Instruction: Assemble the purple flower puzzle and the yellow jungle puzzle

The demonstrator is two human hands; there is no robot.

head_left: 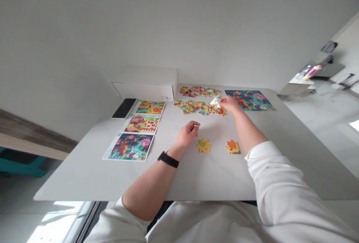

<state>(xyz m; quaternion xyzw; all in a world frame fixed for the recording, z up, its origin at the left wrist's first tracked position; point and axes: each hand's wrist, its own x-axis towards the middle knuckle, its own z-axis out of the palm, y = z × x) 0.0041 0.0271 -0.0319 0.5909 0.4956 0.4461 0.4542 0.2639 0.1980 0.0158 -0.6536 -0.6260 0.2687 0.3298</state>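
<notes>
The pale puzzle piece point(215, 102) is best pinched by its edges and lifted straight up, so that the pile of loose pieces point(196, 107) on the counter point(196, 175) is not dragged. It is held over the pile's right end, the fingers of the right hand point(230, 103) closed on it. The left hand point(188, 132) is kept half-curled and empty, near a yellow piece point(203, 145)

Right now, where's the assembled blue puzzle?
In the head view the assembled blue puzzle lies at the far right of the table, just beyond the right hand, which pinches a pale piece, and right of the loose-piece pile.
</notes>
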